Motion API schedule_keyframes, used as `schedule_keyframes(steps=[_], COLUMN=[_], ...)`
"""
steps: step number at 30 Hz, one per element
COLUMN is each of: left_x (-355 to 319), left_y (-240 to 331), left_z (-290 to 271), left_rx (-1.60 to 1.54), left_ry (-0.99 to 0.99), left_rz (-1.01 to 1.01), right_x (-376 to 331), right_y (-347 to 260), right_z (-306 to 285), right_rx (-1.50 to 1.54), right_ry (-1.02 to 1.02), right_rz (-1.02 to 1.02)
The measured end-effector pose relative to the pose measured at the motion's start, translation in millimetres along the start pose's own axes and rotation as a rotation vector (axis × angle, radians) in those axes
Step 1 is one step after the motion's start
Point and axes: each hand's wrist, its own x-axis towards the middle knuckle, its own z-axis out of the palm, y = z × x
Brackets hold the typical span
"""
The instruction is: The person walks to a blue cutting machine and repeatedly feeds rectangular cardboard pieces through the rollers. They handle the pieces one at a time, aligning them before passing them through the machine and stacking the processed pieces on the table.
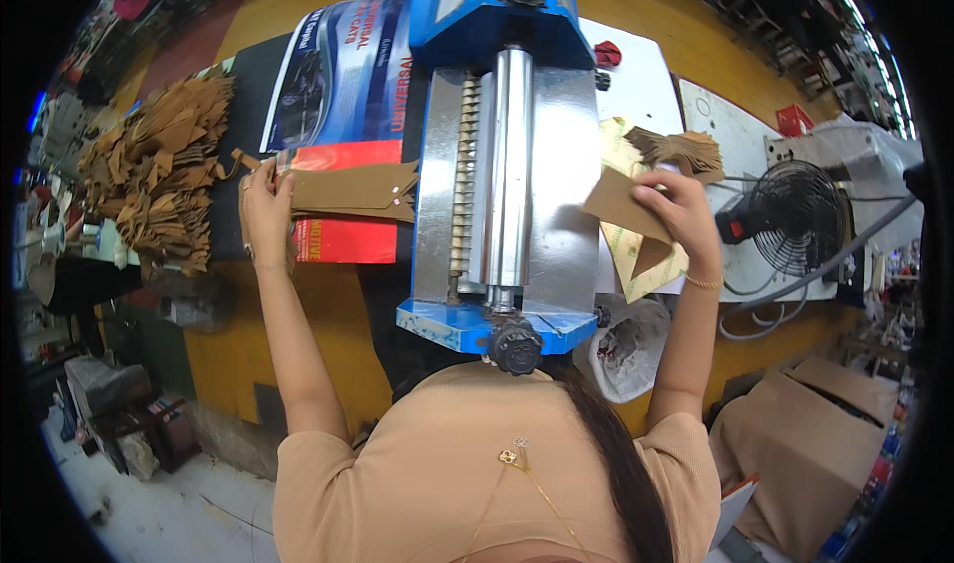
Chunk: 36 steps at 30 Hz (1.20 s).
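beige short-sleeved top [447, 414] nearest, the left hand [264, 210] pinches leathery brown strips [343, 189] left of a blue-framed steel roller machine [512, 156], the right hand [678, 205] grips a flat brown piece [618, 201] opposite, and work seems partway, though whether the ragged brown heap [164, 165] or fanned brown stack [686, 154] is finished is unclear.

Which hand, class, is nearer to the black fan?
Right. The right hand, holding a brown piece, is a little left of the fan. The left hand is much farther left, across the blue machine.
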Motion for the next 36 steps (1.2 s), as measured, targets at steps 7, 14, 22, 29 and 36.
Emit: schedule_keyframes(steps=[7, 14, 22, 29, 36], left_x=[-40.2, -62.3, -54.7, -48.5, -31.4], left_y=[114.1, 169.1, 168.4, 156.2, 132.2], left_z=[41.8, 58.4, 64.9, 53.1, 16.8], left_rx=[-0.643, -0.594, -0.754, -1.056, -1.107], left_ry=[-0.435, -0.614, -0.686, -0.659, -0.617], left_rz=[0.064, 0.099, -0.098, -0.256, -0.328], right_x=[50.2, 61.9, 41.5, 15.0, -7.9], right_y=[-20.5, -36.2, 5.6, 91.7, 131.9], right_z=[39.1, 57.0, 21.1, 6.3, 17.9], right_rx=[-0.207, -0.237, -0.12, -0.398, -0.642], right_ry=[-0.23, -0.284, -0.155, 0.075, 0.108], right_rz=[-0.045, -0.1, 0.017, 0.168, 0.215])
